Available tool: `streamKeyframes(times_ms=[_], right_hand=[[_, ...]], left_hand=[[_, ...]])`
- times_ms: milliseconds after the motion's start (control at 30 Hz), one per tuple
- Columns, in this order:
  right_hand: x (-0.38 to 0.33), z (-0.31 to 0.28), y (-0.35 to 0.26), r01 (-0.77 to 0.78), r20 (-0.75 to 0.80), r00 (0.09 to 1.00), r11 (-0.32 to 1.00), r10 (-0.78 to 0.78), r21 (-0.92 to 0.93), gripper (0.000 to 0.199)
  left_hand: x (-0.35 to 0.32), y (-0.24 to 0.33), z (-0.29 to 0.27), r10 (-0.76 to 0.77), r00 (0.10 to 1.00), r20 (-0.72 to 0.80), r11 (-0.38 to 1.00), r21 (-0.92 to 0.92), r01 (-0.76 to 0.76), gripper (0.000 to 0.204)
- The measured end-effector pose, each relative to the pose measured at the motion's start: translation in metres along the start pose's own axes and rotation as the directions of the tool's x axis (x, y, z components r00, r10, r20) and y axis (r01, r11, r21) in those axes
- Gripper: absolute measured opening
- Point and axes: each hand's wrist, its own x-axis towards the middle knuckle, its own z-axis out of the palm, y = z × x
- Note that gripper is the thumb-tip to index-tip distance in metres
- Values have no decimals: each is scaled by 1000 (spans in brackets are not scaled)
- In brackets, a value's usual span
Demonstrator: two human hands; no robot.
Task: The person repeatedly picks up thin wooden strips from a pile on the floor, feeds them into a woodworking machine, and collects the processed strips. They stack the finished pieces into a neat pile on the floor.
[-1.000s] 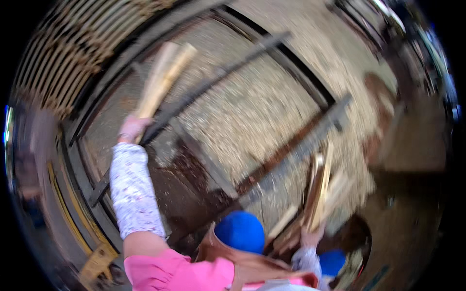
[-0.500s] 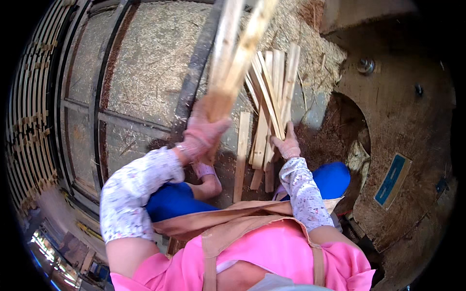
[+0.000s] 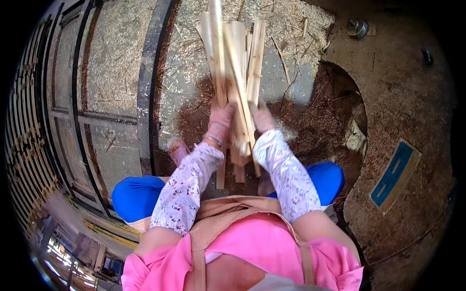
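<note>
Nearest the camera, the left hand [image 3: 221, 121] and right hand [image 3: 262, 118], both gloved, close around a bundle of thin wooden slats [image 3: 235, 63] from opposite sides, apparently to keep the loose pieces gathered and aligned. The bundle extends away from the body, its near ends between the knees. Beyond it lies a floor [image 3: 291, 29] strewn with sawdust and shavings, beside a dark metal rail [image 3: 148, 82].
</note>
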Motion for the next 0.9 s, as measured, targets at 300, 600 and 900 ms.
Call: streamKeyframes(times_ms=[300,600,900], right_hand=[[-45,69,90,-114,-24,969,531,247,840,76],[3,111,132,-171,169,985,390,40,905,86],[-27,74,44,-7,69,965,236,-252,972,78]], left_hand=[[-66,-104,-45,52,999,8,993,-104,-51,88],[-71,-50,-51,82,933,351,941,-335,43,81],[-83,14,-48,92,913,397,888,-448,105,78]])
